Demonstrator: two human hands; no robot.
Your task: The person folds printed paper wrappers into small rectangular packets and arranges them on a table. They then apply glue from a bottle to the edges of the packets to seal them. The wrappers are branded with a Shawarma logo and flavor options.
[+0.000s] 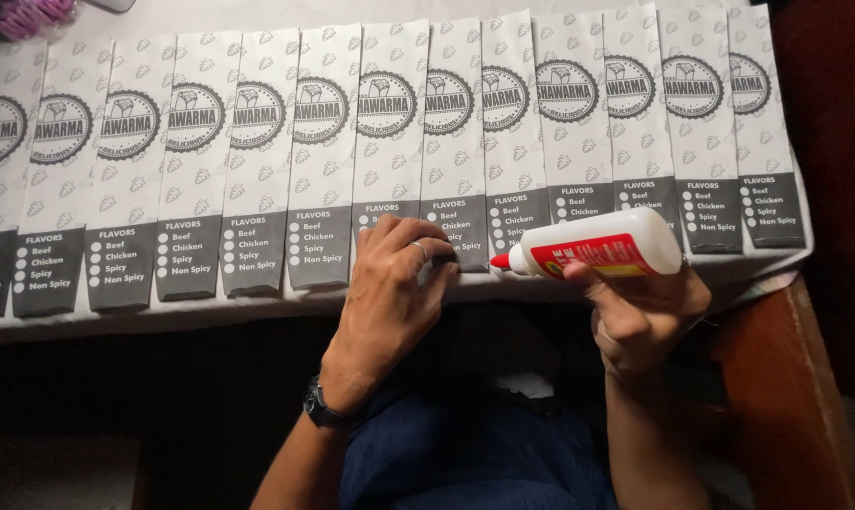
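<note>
Head view. A long row of overlapping white paper sleeves (389, 142), each printed with a round dark emblem and a grey panel at the lower end, lay side by side along the table edge (116, 316), which served as the reference line for this record.

The left hand (394, 283) rested just above that edge, near the middle of the row. Its fingers (418, 236) were curled and pressed down on the grey lower end of one sleeve; nothing was held in it. A ring sat on one finger and a dark wristwatch (319, 406) showed on the wrist, below the edge.

The right hand (640, 316) was at the table edge, to the right of the left hand. It was closed firmly around a white glue bottle (592, 250) with a red label. The bottle lay nearly level, its red nozzle (500, 262) pointing left and hovering over the grey panels just beside the left fingertips; whether the tip touched the paper could not be determined.

Below the edge, the person's blue garment (465, 444) was seen. A brown wooden surface (786, 378) stood at the right end of the table edge
</note>
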